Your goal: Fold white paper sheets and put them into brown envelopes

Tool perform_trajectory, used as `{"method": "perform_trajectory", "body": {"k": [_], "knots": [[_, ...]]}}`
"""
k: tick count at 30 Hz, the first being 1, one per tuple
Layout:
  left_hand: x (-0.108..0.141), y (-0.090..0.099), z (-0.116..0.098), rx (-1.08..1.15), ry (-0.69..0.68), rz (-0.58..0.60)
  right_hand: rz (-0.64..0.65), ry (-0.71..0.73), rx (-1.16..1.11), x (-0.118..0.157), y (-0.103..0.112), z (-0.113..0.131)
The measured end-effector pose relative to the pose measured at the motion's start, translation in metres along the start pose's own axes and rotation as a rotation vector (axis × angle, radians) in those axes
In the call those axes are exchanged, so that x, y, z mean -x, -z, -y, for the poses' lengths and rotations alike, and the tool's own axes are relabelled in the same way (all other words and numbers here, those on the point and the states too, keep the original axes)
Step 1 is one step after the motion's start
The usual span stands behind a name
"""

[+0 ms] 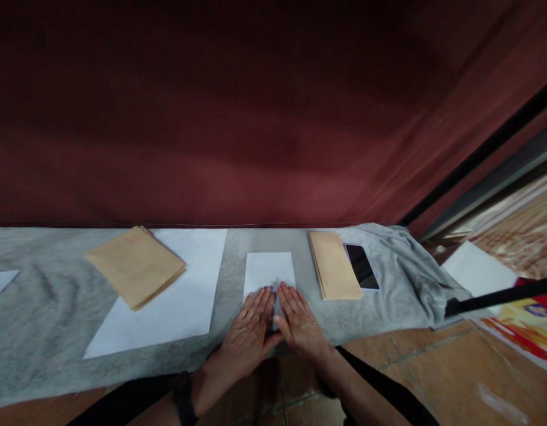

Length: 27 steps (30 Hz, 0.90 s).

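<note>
A small white sheet of paper [268, 267], seemingly folded, lies on the grey cloth in front of me. My left hand [254, 322] rests flat on its near left part, fingers stretched out. Beside it, my right hand [298, 319] presses flat on the near right part, fingers extended and pointing away from me. Both thumbs come close together at the paper's near edge. The palms and fingers cover much of the lower half of the sheet, so that part is hidden.
Left, brown envelopes [135, 266] lie on large white paper [184, 313]. Right, more brown envelopes [336, 266] lie beside a dark-screened phone [362, 266]. The grey cloth [38, 331] meets a red curtain [255, 148] behind. Black bars [504, 299] cross the right side.
</note>
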<state>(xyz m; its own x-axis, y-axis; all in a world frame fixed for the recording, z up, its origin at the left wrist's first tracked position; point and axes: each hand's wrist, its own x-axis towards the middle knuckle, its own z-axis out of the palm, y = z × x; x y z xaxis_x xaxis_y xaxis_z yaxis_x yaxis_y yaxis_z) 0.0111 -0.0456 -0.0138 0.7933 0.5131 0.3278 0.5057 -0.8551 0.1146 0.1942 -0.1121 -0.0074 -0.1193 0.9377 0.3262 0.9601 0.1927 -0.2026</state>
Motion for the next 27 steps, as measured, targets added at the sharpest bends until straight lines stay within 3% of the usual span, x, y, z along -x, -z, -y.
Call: {"method": "perform_trajectory", "body": {"k": [5, 9, 12, 17, 27], "knots": [[0.001, -0.002, 0.009, -0.021, 0.045, 0.022, -0.027, 0.015, 0.029, 0.004, -0.011, -0.004], [-0.003, -0.001, 0.024, -0.066, 0.116, 0.022, -0.025, -0.009, 0.018, 0.002, -0.008, -0.008], [-0.013, -0.007, 0.032, -0.099, 0.145, 0.032, 0.015, -0.063, -0.027, -0.01, -0.002, -0.009], [-0.04, -0.018, 0.037, -0.097, 0.071, 0.071, 0.105, -0.119, -0.083, -0.038, -0.005, -0.01], [-0.083, -0.022, 0.056, -0.127, 0.229, 0.062, -0.048, -0.253, 0.037, -0.066, -0.031, -0.029]]}}
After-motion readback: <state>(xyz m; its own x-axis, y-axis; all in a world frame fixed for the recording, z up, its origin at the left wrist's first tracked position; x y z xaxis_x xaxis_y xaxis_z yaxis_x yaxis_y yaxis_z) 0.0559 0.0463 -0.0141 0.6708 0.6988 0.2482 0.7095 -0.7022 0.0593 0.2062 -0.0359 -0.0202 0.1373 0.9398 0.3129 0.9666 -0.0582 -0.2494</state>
